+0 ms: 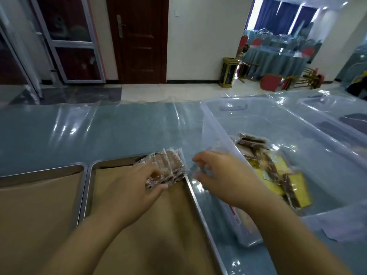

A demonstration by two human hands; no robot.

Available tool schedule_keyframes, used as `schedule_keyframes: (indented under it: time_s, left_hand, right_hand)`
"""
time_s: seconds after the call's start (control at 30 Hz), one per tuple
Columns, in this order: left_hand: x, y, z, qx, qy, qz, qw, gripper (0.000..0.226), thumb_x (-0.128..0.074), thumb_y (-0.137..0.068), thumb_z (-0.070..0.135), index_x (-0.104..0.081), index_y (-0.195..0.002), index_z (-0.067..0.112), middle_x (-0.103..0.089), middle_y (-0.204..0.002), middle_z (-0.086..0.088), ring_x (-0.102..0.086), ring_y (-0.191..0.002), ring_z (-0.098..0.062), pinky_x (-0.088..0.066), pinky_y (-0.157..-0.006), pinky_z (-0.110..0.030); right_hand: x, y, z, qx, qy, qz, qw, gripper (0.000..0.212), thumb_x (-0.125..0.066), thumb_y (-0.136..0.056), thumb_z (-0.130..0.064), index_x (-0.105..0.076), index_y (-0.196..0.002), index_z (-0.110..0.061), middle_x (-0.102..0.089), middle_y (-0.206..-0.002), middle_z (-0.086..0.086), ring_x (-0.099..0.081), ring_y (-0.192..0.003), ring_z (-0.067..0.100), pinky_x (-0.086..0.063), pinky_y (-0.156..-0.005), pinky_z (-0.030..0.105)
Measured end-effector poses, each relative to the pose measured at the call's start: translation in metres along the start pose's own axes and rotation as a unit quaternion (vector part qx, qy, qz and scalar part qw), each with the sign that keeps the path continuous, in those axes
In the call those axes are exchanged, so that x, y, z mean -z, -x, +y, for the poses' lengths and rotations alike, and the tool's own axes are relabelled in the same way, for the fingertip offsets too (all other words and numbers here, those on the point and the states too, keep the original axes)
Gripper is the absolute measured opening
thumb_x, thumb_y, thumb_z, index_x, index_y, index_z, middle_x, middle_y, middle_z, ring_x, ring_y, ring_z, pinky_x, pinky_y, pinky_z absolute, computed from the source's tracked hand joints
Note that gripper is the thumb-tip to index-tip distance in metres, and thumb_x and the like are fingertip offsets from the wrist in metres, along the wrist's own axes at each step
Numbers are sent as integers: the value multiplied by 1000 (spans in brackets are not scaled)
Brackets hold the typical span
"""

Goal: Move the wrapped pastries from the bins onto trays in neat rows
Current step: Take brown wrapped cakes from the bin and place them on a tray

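Head view showed the left hand (131, 187) pinching crinkly, clear-wrapped pastries (170, 165) in the paper-lined steel tray (193, 195); the right hand (222, 179) hovered loosely spread, empty.

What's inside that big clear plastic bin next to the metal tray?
A loose pile of clear-wrapped brown and yellow pastries lies in the clear plastic bin. The right hand and its forearm cover the bin's near-left corner, so anything there is hidden.
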State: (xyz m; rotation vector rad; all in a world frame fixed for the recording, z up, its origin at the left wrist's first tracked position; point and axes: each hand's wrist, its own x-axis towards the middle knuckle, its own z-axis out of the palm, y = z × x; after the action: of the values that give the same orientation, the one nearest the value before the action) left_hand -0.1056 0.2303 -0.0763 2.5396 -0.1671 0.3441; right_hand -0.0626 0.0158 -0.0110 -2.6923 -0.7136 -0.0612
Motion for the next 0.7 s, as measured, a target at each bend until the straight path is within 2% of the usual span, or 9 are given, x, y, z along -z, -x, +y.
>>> schedule_keyframes:
  time_s: [0.17, 0.3, 0.4, 0.57, 0.7]
  left_hand:
    - [28, -6, 64, -71, 14, 36, 997, 22, -53, -80, 59, -56, -84, 38, -59, -82, 25, -56, -84, 5, -49, -67, -22]
    - [29, -23, 107, -105, 1, 18, 994, 25, -55, -81, 56, -61, -86, 33, -62, -80, 20, -57, -79, 3, -50, -66, -28]
    - [16, -44, 136, -114, -9, 13, 993, 20, -57, -81, 50, -62, -85, 31, -62, -80, 20, -57, -78, 2, -51, -68, -29]
    - [-24, -92, 183, -107, -54, -17, 993, 28, -44, -78, 59, -58, -84, 35, -60, -81, 20, -56, -77, 1, -50, -66, -26]
    - [-67, -137, 210, -86, -136, -62, 985, 22, -49, -85, 53, -55, -90, 33, -60, -90, 14, -55, -85, -7, -50, -71, -34]
  right_hand:
    - [58, 28, 16, 8, -19, 25, 999, 36, -56, -88, -42, -49, -123, -36, -58, -113, -16, -56, -100, 6, -49, -88, 30]
    - [88, 39, 59, -16, -39, 45, 998, 31, -60, -84, -45, -53, -114, -41, -58, -98, -23, -57, -90, -1, -46, -74, 19]
    - [105, 42, 107, -35, -33, 55, 997, 29, -61, -80, -47, -56, -108, -40, -62, -95, -21, -58, -89, -1, -49, -73, 25]
    - [118, 28, 191, -35, 25, 0, 999, 31, -61, -83, -46, -56, -112, -37, -62, -100, -18, -59, -91, 5, -52, -79, 32]
    - [119, -3, 250, -34, 100, -57, 993, 32, -59, -83, -52, -53, -112, -38, -62, -104, -15, -58, -88, 8, -48, -71, 28]
